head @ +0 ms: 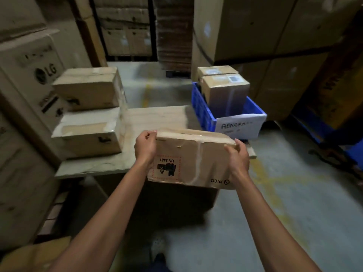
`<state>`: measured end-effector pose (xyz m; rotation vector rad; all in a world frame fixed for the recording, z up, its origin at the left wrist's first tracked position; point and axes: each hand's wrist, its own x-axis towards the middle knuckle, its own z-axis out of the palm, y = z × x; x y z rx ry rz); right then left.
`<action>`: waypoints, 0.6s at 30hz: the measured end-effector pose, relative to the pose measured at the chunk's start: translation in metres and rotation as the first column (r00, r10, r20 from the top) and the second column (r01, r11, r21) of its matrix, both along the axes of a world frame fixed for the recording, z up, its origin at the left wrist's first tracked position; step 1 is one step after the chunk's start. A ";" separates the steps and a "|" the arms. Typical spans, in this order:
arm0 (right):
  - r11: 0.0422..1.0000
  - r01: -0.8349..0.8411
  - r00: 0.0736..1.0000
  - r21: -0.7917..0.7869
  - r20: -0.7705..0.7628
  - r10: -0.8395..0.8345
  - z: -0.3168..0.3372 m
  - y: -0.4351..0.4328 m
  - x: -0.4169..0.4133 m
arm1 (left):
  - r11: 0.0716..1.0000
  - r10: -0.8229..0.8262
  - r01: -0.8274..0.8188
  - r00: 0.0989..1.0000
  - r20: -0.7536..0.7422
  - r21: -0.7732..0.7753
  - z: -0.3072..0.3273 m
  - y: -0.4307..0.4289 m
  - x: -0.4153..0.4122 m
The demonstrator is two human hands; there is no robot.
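I recorded the left grip [145, 146] and the right grip [238, 160] each clasping one end of the taped carton [192, 160], fingers curled over its top edge. The carton was held at the near edge of the tabletop [157, 118], its markings upside down to me. Farther left, two stacked boxes [86, 89] stood on the tabletop. At the far right, a blue crate [204, 112] held two upright parcels [225, 91].

Warehouse: stacked cartons [255, 26], blue crate [204, 112].
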<state>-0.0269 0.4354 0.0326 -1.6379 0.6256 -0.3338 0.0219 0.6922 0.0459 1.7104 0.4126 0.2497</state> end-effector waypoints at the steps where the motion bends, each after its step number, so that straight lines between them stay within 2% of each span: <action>1: 0.999 -0.031 0.999 0.029 0.027 0.030 0.000 0.009 0.010 | 1.000 0.023 -0.023 1.000 0.010 0.003 -0.001 0.012 0.002; 9: 0.976 -0.148 0.987 0.158 -0.039 0.156 -0.041 0.052 0.089 | 0.987 0.161 -0.161 0.987 0.025 0.014 -0.063 0.067 0.038; 18: 0.969 -0.239 0.953 0.065 -0.178 0.247 -0.092 0.084 0.214 | 0.989 0.144 -0.147 0.985 -0.095 -0.024 -0.132 0.104 0.154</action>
